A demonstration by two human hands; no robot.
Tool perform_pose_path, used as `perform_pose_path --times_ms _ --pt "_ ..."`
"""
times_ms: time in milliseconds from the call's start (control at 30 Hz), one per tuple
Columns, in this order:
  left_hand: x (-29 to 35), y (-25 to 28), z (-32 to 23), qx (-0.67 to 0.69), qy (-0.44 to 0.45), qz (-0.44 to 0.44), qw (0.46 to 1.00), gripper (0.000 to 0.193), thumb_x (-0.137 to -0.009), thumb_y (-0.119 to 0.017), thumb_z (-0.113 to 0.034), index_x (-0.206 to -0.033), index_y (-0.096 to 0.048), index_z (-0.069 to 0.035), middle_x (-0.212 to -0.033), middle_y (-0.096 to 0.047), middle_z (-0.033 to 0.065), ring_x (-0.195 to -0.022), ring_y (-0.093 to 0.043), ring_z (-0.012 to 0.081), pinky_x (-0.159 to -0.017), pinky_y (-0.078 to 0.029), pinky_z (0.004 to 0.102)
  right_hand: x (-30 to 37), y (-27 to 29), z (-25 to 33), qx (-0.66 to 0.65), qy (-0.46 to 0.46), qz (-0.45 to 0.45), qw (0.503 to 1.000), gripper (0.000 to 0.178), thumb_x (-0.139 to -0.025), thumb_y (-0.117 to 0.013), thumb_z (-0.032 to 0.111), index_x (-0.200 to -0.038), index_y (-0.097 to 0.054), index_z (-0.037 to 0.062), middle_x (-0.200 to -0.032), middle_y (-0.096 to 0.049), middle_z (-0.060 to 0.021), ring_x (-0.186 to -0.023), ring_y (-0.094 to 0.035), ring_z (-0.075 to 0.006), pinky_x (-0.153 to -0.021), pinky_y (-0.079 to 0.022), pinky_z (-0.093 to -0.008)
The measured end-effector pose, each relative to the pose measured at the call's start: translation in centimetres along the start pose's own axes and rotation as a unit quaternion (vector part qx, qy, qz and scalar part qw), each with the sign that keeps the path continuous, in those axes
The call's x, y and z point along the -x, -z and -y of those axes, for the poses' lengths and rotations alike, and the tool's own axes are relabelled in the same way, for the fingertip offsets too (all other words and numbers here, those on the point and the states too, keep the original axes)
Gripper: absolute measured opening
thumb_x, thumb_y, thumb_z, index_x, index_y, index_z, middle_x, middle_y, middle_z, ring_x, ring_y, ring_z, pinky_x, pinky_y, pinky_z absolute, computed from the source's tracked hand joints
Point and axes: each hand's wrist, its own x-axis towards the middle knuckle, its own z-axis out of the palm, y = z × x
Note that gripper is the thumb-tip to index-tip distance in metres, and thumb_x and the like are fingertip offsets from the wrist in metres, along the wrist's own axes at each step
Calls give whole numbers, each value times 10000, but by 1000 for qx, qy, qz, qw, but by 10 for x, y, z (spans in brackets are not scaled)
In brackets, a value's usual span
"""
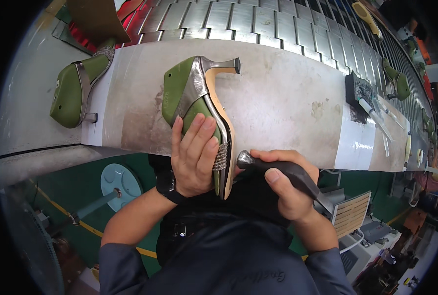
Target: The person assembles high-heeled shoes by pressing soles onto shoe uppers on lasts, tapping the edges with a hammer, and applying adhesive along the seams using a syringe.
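A high-heeled sandal (199, 91) on a green last lies on its side across the bench's front edge. Its straps are metallic silver, with a glittering band near the toe, and its heel points to the far right. My left hand (195, 160) grips its toe end, fingers laid over the green last and the band. In my right hand (292, 189) is a dark hammer-like tool (283, 169) with a shiny rounded metal end. That end is beside the sole edge, close to it; whether they touch I cannot tell. The tool's other end runs toward the lower right, partly behind my hand.
Another green-lasted sandal (71, 93) lies at the left of the bench (288, 98). A slatted metal conveyor (258, 19) runs along the back, carrying more lasted shoes (397, 81) at right. A black block (360, 91) and syringe-like tubes (376, 118) sit on the right.
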Motion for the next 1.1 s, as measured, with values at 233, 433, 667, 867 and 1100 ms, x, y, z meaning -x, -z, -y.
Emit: perform_pose_path --times_ms 233,433,667,867,1100 --pt "2 -4 -6 14 44 -37 998 756 -990 -721 -511 -1503 -414 -50 -1472 -574 233 -1373 -586 414 -1180 -370 691 -35 7 19 -12 -10 34 999 378 -963 -669 217 -1189 -648 -86 -1215 -741 -299 -1147 -732 -329 -1052 -550 -421" --pt "6 -4 -2 13 48 -46 998 725 -1007 -707 -499 -1513 -412 -72 -1465 -578 207 -1367 -587 395 -1190 -355 693 -37 -2 3 -33 -52 29 998 435 -954 -663 365 -1138 -652 -29 -1195 -747 -301 -1000 -751 -265 -822 -573 -313" --pt "6 3 5 -3 -4 14 1000 904 -984 -716 -535 -1578 -272 -18 -1486 -481 282 -1380 -528 474 -1160 -371 729 -37 4 -29 -130 45 66 988 299 -986 -646 118 -1215 -647 -75 -1243 -721 -320 -1170 -727 -373 -1043 -574 -455" --pt "7 -2 -1 36 59 -27 997 576 -1030 -691 -410 -1506 -450 -192 -1488 -564 130 -1387 -569 330 -1187 -371 674 -38 1 -27 -138 62 52 987 311 -963 -684 161 -1188 -673 -54 -1210 -738 -306 -1158 -735 -396 -1028 -584 -467" --pt "5 4 2 41 50 -16 998 513 -1058 -645 -411 -1478 -484 -164 -1479 -573 148 -1373 -585 345 -1187 -367 675 -79 7 35 179 169 190 950 350 -831 -859 99 -1130 -733 -29 -1112 -790 -208 -1016 -800 -300 -909 -636 -361"
